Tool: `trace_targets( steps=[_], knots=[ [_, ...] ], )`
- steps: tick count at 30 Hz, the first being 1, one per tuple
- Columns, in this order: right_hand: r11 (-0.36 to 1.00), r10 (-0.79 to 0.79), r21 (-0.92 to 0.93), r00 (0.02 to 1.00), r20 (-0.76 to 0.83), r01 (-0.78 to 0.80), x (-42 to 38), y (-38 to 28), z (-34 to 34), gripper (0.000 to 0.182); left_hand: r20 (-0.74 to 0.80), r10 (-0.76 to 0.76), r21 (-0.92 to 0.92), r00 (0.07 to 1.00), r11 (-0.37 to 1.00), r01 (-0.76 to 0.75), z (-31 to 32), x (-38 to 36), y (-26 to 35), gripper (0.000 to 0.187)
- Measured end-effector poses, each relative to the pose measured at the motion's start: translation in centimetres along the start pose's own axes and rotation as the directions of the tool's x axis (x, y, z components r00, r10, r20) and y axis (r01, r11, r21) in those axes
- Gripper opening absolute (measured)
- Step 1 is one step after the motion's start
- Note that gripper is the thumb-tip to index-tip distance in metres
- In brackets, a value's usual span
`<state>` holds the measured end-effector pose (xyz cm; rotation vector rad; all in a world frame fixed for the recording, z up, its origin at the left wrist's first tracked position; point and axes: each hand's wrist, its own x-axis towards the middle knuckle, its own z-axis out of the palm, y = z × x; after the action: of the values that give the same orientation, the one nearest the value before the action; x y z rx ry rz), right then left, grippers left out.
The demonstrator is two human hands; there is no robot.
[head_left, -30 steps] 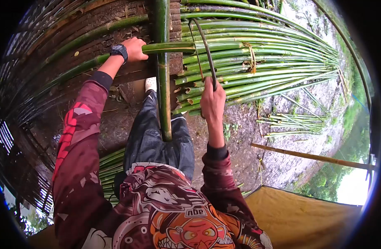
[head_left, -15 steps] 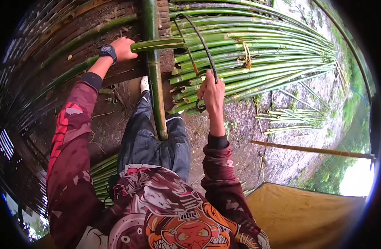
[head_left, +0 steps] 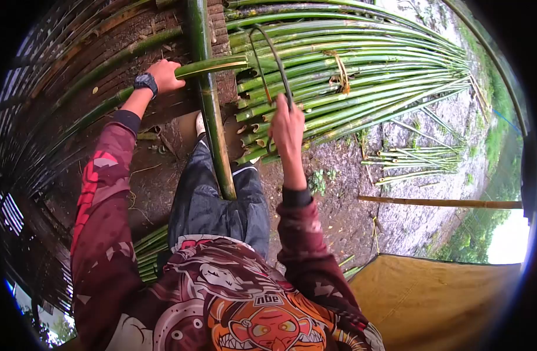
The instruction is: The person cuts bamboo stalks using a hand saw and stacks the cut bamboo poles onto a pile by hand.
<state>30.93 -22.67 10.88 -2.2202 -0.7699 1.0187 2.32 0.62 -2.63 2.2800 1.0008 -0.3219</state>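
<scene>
The left hand [head_left: 167, 76] and right hand [head_left: 287, 127] are working well apart from each other; the left is wrapping its fingers around a green bamboo pole [head_left: 213, 65], while the right is clenching the grip of a saw [head_left: 279, 61] with a dark curved frame; the saw's thin blade is hanging just beside the pole's cut end, though whether it is touching anything beneath is hard to tell; the pole is running leftward past the hand and is lying crosswise over a thicker bamboo pole [head_left: 216, 128], whose lower end is reaching the person's thighs; a dark watch [head_left: 145, 83] is circling the left wrist

Beneath the poles a brown slatted surface [head_left: 221, 41] is showing; just past the saw a large stack of green bamboo [head_left: 362, 50] is stretching away to the right, a light brown tie [head_left: 341, 70] lying across its poles; the person is wearing a patterned maroon top [head_left: 239, 292] and dark trousers [head_left: 189, 205], and a pale shoe [head_left: 199, 123] is peeking out by the thicker pole; farther right, shorter bamboo pieces [head_left: 417, 158] are lying on wet ground [head_left: 338, 193]; nearer the person, a brown horizontal pole [head_left: 441, 202] is extending above a yellow-brown tarp [head_left: 426, 292]
</scene>
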Motion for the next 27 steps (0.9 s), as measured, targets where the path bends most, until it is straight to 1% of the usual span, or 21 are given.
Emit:
trace_targets(
  steps=[1, 2, 3, 4, 5, 7, 8, 9, 10, 11, 12, 13, 15, 17, 19, 20, 21, 23, 24, 25, 27],
  knots=[
    [0.992, 0.102, 0.084, 0.993, -0.053, -0.097, -2.0, 0.6, -0.6, 0.026, -0.010, -0.002, -0.007, 1.000, 1.000, 0.002, -0.4, 0.1, 0.2, 0.035],
    [0.876, -0.410, -0.326, 0.905, -0.116, 0.356, -4.0, 2.0, -1.5, 0.030, -0.005, -0.008, 0.011, 1.000, 1.000, 0.008, -0.8, 0.1, 0.5, 0.037],
    [0.977, -0.199, -0.105, 0.966, -0.166, 0.184, -6.1, 0.0, -2.3, 0.033, 0.010, -0.016, 0.028, 1.000, 0.999, 0.016, -0.7, -0.3, 0.8, 0.039],
    [0.980, 0.109, 0.176, 0.988, -0.112, -0.089, -7.5, -0.9, -3.1, 0.032, 0.007, -0.056, 0.097, 0.998, 0.994, 0.055, -0.3, -0.4, 0.8, 0.043],
    [0.964, 0.093, 0.255, 0.992, -0.080, -0.070, -8.1, -0.4, -3.6, 0.032, -0.004, -0.064, 0.096, 0.998, 0.993, 0.064, -0.2, -0.7, 1.0, 0.043],
    [0.996, -0.074, -0.049, 0.997, -0.032, 0.073, -7.9, -1.4, -4.8, 0.032, -0.124, -0.047, 0.088, 0.991, 0.994, 0.058, 0.7, -1.9, 1.3, 0.043],
    [0.970, -0.205, -0.131, 0.979, 0.011, 0.204, -7.2, -1.4, -4.8, 0.032, -0.290, 0.045, 0.112, 0.956, 0.994, -0.013, 2.6, -2.4, 0.7, 0.042],
    [0.966, -0.220, -0.131, 0.975, 0.026, 0.222, -6.3, -2.2, -4.7, 0.032, -0.374, 0.062, 0.125, 0.925, 0.992, -0.016, 3.4, -3.1, 0.9, 0.043],
    [0.836, -0.449, -0.287, 0.883, 0.136, 0.469, -5.1, -3.1, -4.2, 0.033, -0.414, 0.055, 0.148, 0.909, 0.989, 0.007, 3.5, -4.1, 1.5, 0.042],
    [0.620, -0.625, -0.395, 0.731, 0.274, 0.678, -3.7, -4.2, -3.4, 0.034, -0.451, 0.051, 0.173, 0.891, 0.984, 0.031, 3.5, -5.1, 2.1, 0.040],
    [0.515, -0.699, -0.366, 0.627, 0.344, 0.775, -1.9, -5.5, -2.1, 0.035, -0.486, 0.033, 0.170, 0.873, 0.984, 0.058, 4.0, -5.8, 2.5, 0.037],
    [0.380, -0.771, -0.340, 0.498, 0.396, 0.860, 0.1, -6.2, -0.5, 0.031, -0.520, 0.019, 0.167, 0.854, 0.983, 0.080, 4.7, -6.3, 2.9, 0.034],
    [0.157, -0.846, -0.358, 0.312, 0.432, 0.921, 3.2, -8.5, 3.4, 0.032, -0.584, 0.008, 0.148, 0.812, 0.984, 0.097, 6.4, -7.1, 3.4, 0.032],
    [0.016, -0.804, -0.367, 0.230, 0.548, 0.930, 6.4, -10.2, 7.6, 0.034, -0.585, -0.025, 0.094, 0.811, 0.991, 0.099, 7.4, -7.7, 3.7, 0.032],
    [-0.078, -0.812, -0.342, 0.140, 0.566, 0.936, 9.6, -10.7, 12.1, 0.036, -0.589, -0.077, 0.032, 0.804, 0.992, 0.119, 7.9, -8.3, 4.2, 0.034],
    [-0.075, -0.753, -0.357, 0.182, 0.632, 0.931, 10.7, -10.8, 13.8, 0.037, -0.576, -0.084, 0.033, 0.813, 0.991, 0.127, 8.0, -8.6, 4.5, 0.034],
    [-0.075, -0.753, -0.359, 0.183, 0.632, 0.930, 11.5, -10.8, 15.2, 0.037, -0.577, -0.082, 0.034, 0.812, 0.992, 0.124, 8.1, -8.9, 4.5, 0.034],
    [-0.075, -0.799, -0.391, 0.179, 0.574, 0.918, 12.6, -10.6, 16.9, 0.040, -0.509, -0.089, 0.028, 0.856, 0.992, 0.120, 8.3, -9.3, 4.7, 0.036],
    [0.016, -0.812, -0.365, 0.225, 0.539, 0.931, 12.9, -10.3, 16.7, 0.046, -0.511, -0.096, 0.001, 0.854, 0.994, 0.113, 8.6, -9.5, 4.8, 0.037],
    [0.019, -0.808, -0.372, 0.234, 0.541, 0.928, 13.5, -10.0, 16.2, 0.046, -0.509, -0.091, -0.004, 0.856, 0.995, 0.103, 8.9, -9.8, 5.1, 0.037],
    [0.295, -0.875, -0.454, 0.428, 0.224, 0.841, 15.1, -9.3, 13.6, 0.047, -0.525, -0.077, -0.025, 0.848, 0.997, 0.076, 9.6, -10.6, 5.3, 0.037]
  ],
)
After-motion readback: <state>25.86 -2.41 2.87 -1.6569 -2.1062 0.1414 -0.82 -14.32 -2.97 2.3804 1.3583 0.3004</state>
